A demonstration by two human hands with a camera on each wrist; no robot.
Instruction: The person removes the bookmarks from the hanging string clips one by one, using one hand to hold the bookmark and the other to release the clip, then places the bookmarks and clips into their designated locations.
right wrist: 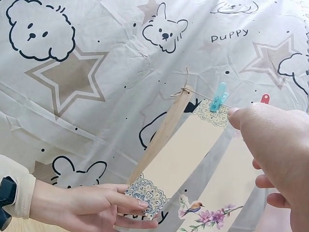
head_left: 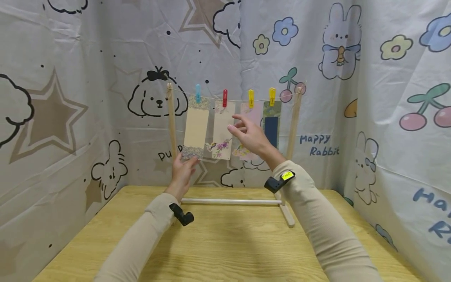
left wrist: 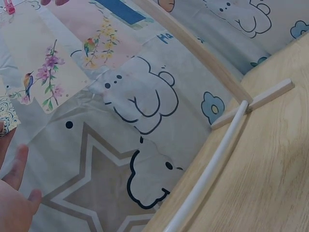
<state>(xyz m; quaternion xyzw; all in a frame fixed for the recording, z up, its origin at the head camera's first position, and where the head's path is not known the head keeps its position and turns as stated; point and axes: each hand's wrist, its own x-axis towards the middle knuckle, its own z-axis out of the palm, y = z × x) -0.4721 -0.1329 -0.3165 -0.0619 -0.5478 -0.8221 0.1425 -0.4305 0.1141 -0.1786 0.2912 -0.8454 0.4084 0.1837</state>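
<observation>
Four cards hang by clips from a string. The leftmost, a cream card with lace-patterned ends (head_left: 195, 127) (right wrist: 176, 154), hangs from a blue clip (head_left: 198, 94) (right wrist: 219, 97). My left hand (head_left: 182, 174) (right wrist: 91, 205) touches its bottom end, thumb in front in the right wrist view. Beside it, the bird-and-blossom card (head_left: 223, 133) (left wrist: 38, 58) hangs from a red clip (head_left: 224, 98). My right hand (head_left: 251, 135) (right wrist: 277, 150) is in front of the cards with bent fingers, holding nothing visible. A pink card (head_left: 251, 113) and a green-and-blue card (head_left: 271, 129) hang from yellow clips.
The string runs between two wooden posts (head_left: 294, 125) (left wrist: 203, 53). A white rod (head_left: 232, 201) (left wrist: 207, 169) joins the stand near the wooden tabletop (head_left: 229, 243). Patterned curtains (head_left: 116, 47) surround the back and sides.
</observation>
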